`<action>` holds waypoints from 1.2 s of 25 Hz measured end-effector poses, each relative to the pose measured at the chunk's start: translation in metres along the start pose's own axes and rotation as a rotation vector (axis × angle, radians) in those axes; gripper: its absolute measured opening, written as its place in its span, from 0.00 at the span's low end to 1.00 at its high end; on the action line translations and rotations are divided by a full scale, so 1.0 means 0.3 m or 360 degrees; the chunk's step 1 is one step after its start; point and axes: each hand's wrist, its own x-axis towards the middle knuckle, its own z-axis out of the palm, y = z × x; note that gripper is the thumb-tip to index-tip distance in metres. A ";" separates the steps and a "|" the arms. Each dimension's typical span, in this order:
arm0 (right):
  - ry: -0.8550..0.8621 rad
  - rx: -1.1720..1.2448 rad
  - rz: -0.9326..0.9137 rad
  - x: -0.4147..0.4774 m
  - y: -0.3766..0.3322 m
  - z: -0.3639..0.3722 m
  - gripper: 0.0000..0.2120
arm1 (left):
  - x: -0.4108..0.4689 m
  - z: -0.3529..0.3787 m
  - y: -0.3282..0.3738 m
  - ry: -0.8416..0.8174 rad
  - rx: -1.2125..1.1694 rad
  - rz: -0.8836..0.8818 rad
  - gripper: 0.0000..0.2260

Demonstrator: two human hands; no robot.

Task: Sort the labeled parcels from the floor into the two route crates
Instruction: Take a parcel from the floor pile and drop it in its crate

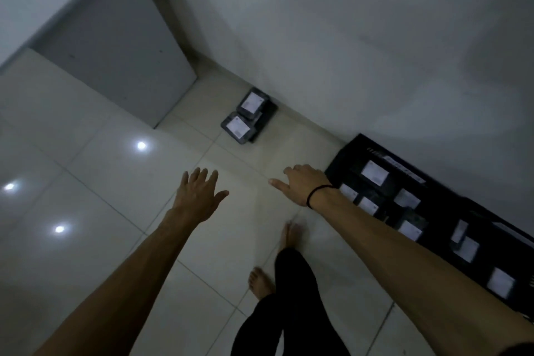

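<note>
Nearest, the person's bare feet [261,283] stand on the tiled floor [101,167]. Both arms reach forward. The left hand [199,195] is spread wide and holds nothing. The right hand [302,183], with a black wristband [316,195], is loosely open and also empty. To the right, along the wall [346,37], the dark crates [355,150] already hold several sorted parcels [374,176]. Farther off, a small stack of labeled parcels [245,115] lies on the floor against the wall. The step in hand looks like going back for that stack. The next move calls for stepping closer, bending down, gripping a parcel and reading its label.
</note>
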 end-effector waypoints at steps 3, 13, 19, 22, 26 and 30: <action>-0.0001 -0.0064 -0.0078 0.242 -0.100 -0.059 0.36 | 0.184 -0.008 -0.134 -0.0080 0.0099 0.0092 0.33; -0.0079 0.0100 0.0076 1.292 -0.082 0.138 0.29 | 1.146 0.370 -0.425 -0.0140 0.0023 0.0164 0.35; -0.0075 0.0094 0.0246 1.808 -0.008 0.445 0.26 | 1.731 0.691 -0.496 -0.0099 0.0037 0.0376 0.35; 0.0025 0.0209 0.0438 1.948 0.005 0.551 0.28 | 1.947 0.770 -0.494 0.0111 -0.0111 0.0316 0.32; 0.0117 0.0631 0.0733 2.062 -0.018 0.601 0.32 | 2.111 0.844 -0.467 -0.0009 -0.0574 0.0223 0.32; 0.0152 0.1237 0.0986 2.116 -0.053 0.600 0.33 | 2.131 0.865 -0.436 -0.0046 -0.1137 -0.0013 0.21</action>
